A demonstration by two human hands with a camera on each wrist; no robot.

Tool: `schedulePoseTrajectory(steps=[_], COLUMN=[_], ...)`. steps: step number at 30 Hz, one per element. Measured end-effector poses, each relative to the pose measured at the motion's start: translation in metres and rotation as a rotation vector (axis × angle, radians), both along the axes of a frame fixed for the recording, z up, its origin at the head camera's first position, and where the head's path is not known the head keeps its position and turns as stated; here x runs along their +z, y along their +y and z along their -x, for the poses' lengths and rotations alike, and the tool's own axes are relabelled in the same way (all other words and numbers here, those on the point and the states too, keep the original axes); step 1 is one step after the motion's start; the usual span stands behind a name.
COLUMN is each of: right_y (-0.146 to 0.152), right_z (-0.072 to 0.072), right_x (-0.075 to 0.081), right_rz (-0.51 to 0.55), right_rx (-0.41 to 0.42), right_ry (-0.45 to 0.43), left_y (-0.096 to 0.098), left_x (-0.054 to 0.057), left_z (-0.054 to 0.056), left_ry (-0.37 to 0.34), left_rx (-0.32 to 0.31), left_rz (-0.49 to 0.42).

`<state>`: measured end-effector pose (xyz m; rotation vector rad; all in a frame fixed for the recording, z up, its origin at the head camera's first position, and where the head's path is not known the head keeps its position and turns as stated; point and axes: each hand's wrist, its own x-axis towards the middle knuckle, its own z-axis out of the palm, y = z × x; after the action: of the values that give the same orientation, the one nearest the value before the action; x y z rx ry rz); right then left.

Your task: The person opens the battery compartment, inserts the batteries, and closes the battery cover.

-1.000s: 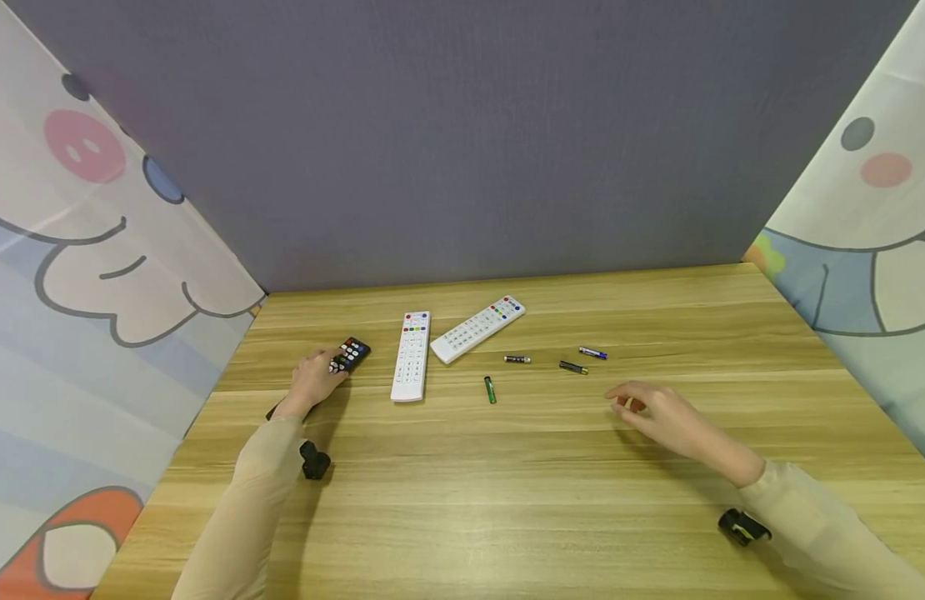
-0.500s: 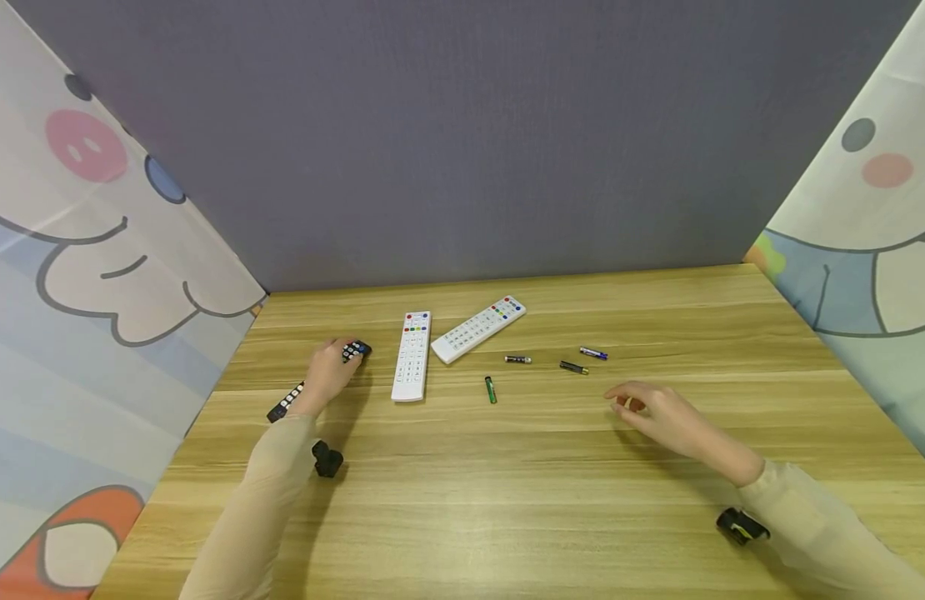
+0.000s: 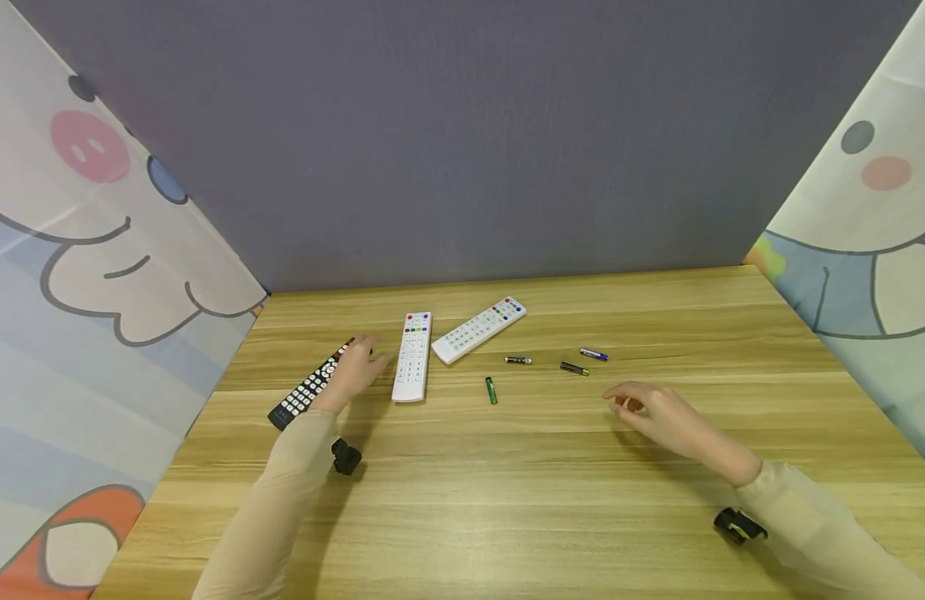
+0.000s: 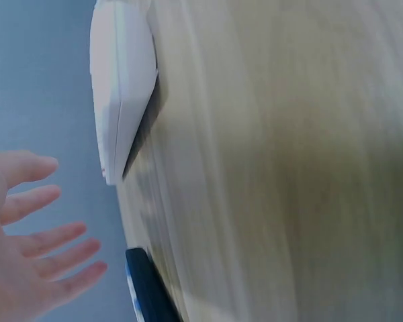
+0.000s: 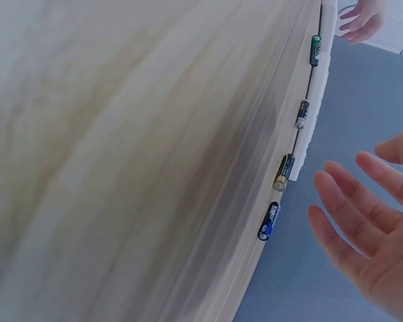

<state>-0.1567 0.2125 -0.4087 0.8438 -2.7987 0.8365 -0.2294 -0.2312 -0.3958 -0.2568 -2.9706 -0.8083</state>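
Your left hand [image 3: 353, 373], fingers spread, hovers near the black remote [image 3: 303, 396]; right hand [image 3: 661, 417] relaxed. Both empty; four batteries [image 3: 574, 368] lie right, none yet lifted.

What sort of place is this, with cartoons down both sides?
Probably a small staged work area, though the wider room is out of view. A wood-grain table meets a plain dark-grey panel at its far edge, and cartoon-printed sheets flank it.

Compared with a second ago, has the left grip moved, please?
Yes: in the head view, the left grip moved right, toward the stationary nearer white remote.
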Motion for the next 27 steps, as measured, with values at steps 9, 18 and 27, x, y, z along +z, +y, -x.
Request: schedulePoseTrajectory(steps=[9, 18, 27], right_y=[-0.001, -0.001, -0.001], right_z=[0.0, 0.0, 0.0], right_x=[0.0, -0.002, -0.001], right_rz=[-0.001, 0.01, 0.012], right_rx=[0.007, 0.016, 0.009], right_ry=[0.015, 0.009, -0.002], left_y=[0.018, 0.032, 0.04], left_x=[-0.006, -0.01, -0.017], left_z=[0.005, 0.006, 0.007], left_ry=[0.001, 0.005, 0.032], left_rx=[-0.035, -0.028, -0.031], left_rz=[0.017, 0.066, 0.138])
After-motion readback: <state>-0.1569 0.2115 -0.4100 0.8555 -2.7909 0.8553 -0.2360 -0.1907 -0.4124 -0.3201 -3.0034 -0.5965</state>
